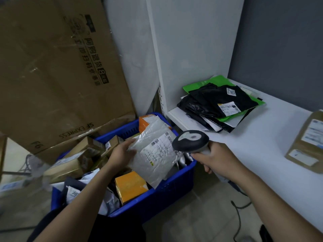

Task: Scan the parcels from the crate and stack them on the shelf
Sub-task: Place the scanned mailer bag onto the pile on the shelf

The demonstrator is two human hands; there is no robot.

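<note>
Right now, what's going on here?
A person is mid-scan. The left hand holds a grey mailer label-up over the blue crate. The right hand grips a scanner close beside the label. The crate holds many more parcels. A stack of black and green bags lies on the white shelf, with a brown parcel further right.

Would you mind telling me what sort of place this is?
Probably a parcel sorting or courier pickup room: a blue crate full of parcels, a handheld barcode scanner gripped in the right hand, and mailer bags stacked on a white shelf.
</note>
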